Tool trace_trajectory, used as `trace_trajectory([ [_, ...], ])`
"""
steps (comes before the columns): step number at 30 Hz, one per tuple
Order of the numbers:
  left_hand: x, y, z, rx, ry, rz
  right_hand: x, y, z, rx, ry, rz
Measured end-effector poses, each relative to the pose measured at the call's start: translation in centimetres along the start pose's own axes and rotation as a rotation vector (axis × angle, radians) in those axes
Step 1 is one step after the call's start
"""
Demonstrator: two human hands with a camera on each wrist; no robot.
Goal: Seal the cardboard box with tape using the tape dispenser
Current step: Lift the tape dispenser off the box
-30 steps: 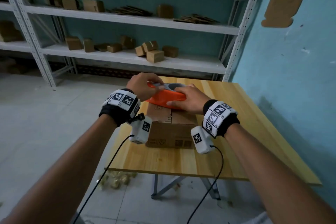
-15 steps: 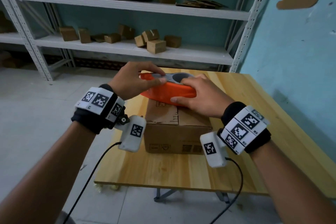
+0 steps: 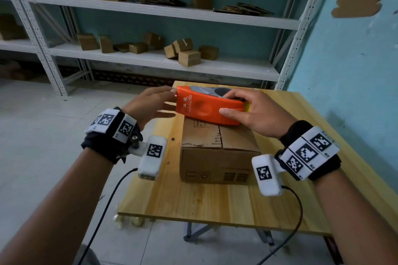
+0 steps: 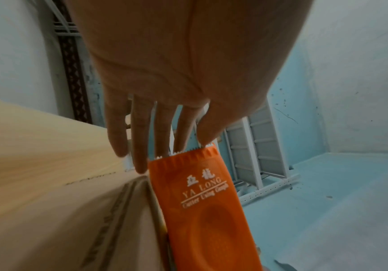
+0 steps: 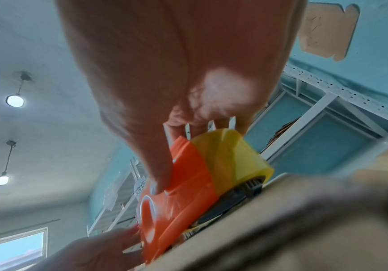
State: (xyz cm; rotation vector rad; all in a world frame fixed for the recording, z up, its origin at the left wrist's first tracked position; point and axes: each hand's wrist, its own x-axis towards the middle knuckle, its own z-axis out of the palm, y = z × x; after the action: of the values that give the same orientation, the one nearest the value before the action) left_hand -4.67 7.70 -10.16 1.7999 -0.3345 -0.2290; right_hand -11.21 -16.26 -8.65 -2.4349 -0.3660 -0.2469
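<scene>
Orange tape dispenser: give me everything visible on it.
The orange plastic tape dispenser lies on its side across the far end of the brown cardboard box, above the flap seam. White "YA LONG" lettering marks its shell; a serrated edge sits at its left end, and a yellowish tape roll and dark roller at its right. The right hand grips it from above, thumb on the near side. The left hand's fingertips reach its toothed end, fingers straight.

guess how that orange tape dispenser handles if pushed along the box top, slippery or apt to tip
The tape dispenser looks like rigid plastic, probably stiff and light. Its long flat body lying on the cardboard box seems unlikely to tip. The right hand grips it.
</scene>
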Motion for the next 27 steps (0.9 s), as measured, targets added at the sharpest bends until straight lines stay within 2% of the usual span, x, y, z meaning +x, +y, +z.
trace_trajectory([
  [7,-0.1,0.2,0.5,-0.124,-0.045,0.052,-0.5,0.5,-1.4,0.039,0.008,-0.007],
  [12,0.3,0.3,1.3,-0.089,-0.053,0.113,-1.1,0.7,-2.5,0.038,0.012,-0.004],
  [17,0.9,0.4,2.6,-0.033,-0.025,0.148,-2.0,0.5,-3.5,0.147,0.034,0.055],
  [20,1.5,-0.2,2.8,0.174,-0.048,0.189,-2.6,0.6,-4.2,0.244,0.091,0.107],
  [23,1.6,-0.5,2.9,0.49,-0.192,0.219,-3.0,0.9,-5.1,0.298,0.144,0.161],
  [27,1.3,-0.5,4.2,0.662,-0.269,0.315,-3.4,1.4,-5.7,0.286,0.147,0.213],
])
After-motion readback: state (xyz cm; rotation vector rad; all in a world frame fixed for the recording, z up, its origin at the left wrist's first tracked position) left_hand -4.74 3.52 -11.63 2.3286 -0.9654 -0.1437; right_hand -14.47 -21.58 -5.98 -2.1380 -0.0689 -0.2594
